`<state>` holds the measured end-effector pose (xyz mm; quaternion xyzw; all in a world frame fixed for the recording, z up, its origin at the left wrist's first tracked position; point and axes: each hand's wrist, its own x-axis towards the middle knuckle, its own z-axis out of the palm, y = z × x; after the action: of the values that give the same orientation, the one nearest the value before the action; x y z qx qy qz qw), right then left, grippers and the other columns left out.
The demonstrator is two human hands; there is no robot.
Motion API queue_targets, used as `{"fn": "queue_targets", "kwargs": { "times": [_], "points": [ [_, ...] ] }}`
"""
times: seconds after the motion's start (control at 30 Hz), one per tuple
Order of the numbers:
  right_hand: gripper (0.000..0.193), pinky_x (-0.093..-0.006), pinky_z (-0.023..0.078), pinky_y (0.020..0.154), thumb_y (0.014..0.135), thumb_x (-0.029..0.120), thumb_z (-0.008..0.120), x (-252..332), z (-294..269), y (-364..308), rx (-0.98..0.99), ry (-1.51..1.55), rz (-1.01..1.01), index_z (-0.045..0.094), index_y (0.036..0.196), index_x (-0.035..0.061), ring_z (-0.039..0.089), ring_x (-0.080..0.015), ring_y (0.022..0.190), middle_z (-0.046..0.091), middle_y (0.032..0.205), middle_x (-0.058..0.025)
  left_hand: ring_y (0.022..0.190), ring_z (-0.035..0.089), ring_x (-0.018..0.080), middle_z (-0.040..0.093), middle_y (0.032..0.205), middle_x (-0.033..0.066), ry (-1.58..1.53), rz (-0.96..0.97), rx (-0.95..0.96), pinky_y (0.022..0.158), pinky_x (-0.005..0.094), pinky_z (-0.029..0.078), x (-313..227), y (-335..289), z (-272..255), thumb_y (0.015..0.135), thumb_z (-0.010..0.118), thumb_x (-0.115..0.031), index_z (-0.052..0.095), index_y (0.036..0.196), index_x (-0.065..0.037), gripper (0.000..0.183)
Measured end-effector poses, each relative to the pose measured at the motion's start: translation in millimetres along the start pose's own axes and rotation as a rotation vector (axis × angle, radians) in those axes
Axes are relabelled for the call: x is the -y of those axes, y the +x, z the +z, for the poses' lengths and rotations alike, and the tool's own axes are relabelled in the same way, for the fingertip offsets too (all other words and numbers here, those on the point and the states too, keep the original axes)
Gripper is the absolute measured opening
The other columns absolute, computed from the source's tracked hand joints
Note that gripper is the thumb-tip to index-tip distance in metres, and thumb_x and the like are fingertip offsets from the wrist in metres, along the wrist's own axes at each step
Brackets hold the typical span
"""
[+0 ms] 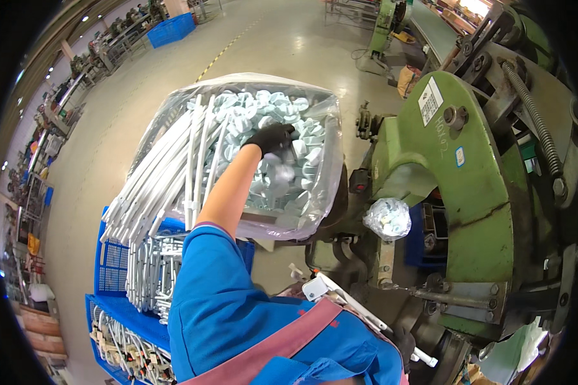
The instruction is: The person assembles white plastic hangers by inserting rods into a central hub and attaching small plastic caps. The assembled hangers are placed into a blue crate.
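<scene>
My left hand (pixel 271 139), in a black glove, reaches into a large plastic-lined bin (pixel 324 202) full of pale blue-white moulded plastic pieces (pixel 241 119). Its fingers curl down among them; what they grip, if anything, is hidden. Long white tubes (pixel 167 157) lie slantwise over the bin's left side. Close to my body, a white tube with a flat white end piece (pixel 315 289) slopes down to the right. Beside this tube, a dark shape, seemingly my right hand (pixel 402 340), is mostly hidden by my clothing, and its fingers cannot be made out.
A big green press (pixel 475 212) stands at the right, with a clear plastic bag (pixel 388 219) of pale pieces at its throat. Blue crates (pixel 112 266) holding white tubes are at the lower left. Farther off, a blue bin (pixel 171 30) sits on the floor.
</scene>
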<state>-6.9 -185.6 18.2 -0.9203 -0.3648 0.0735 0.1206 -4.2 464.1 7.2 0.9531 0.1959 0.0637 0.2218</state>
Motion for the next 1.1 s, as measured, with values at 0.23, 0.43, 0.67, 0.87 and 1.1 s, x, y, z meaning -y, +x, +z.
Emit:
{"fn": "queue_targets", "kwargs": {
  "times": [0.23, 0.43, 0.67, 0.87, 1.1],
  "points": [
    [0.014, -0.0409, 0.047, 0.057, 0.069, 0.020, 0.071, 8.4, -12.7, 32.4, -0.022, -0.016, -0.416, 0.065, 0.080, 0.0133, 0.060, -0.0268, 0.075, 0.059, 0.084, -0.0043, 0.088, 0.063, 0.0336, 0.067, 0.089, 0.0164, 0.111, 0.017, 0.057, 0.080, 0.0407, 0.049, -52.8, -55.7, -28.1, 0.080, 0.062, -0.039, 0.069, 0.083, -0.004, 0.035],
    [0.013, -0.0429, 0.046, 0.057, 0.072, 0.020, 0.068, 11.3, -11.3, 46.6, -0.016, 0.064, -0.387, 0.061, 0.078, 0.0111, 0.059, -0.0297, 0.069, 0.057, 0.074, -0.0086, 0.071, 0.065, 0.0276, 0.069, 0.080, 0.0139, -0.185, -0.140, -0.542, 0.068, 0.0371, 0.050, 25.6, -65.7, -49.2, 0.069, 0.062, -0.018, 0.071, 0.090, -0.006, 0.026],
    [0.013, -0.0410, 0.047, 0.057, 0.066, 0.020, 0.069, -0.8, -14.5, 36.4, -0.002, -0.035, -0.502, 0.066, 0.078, 0.0170, 0.060, -0.0258, 0.074, 0.058, 0.082, -0.0044, 0.087, 0.065, 0.0283, 0.069, 0.092, 0.0142, -0.169, -0.514, -0.723, 0.078, 0.0380, 0.051, 37.0, -54.5, -63.8, 0.075, 0.072, -0.030, 0.066, 0.111, -0.009, 0.042],
    [0.015, -0.0402, 0.047, 0.057, 0.066, 0.019, 0.069, -13.6, -3.8, 18.7, -0.009, -0.018, -0.376, 0.068, 0.081, 0.0225, 0.060, -0.0254, 0.077, 0.057, 0.083, -0.0029, 0.115, 0.052, 0.0349, 0.058, 0.122, 0.0056, 0.451, -0.524, -0.107, 0.092, 0.0453, 0.045, 5.2, -52.7, -74.7, 0.061, 0.081, -0.037, 0.053, 0.128, -0.029, 0.073],
    [0.017, -0.0393, 0.046, 0.056, 0.066, 0.018, 0.069, -12.2, -4.0, 17.9, -0.051, -0.044, -0.408, 0.067, 0.082, 0.0223, 0.058, -0.0258, 0.073, 0.056, 0.082, -0.0036, 0.102, 0.059, 0.0324, 0.062, 0.108, 0.0145, 0.411, -0.339, -0.336, 0.086, 0.0432, 0.047, 17.4, -61.7, -59.1, 0.072, 0.073, -0.042, 0.062, 0.111, -0.016, 0.048]
  ]
}}
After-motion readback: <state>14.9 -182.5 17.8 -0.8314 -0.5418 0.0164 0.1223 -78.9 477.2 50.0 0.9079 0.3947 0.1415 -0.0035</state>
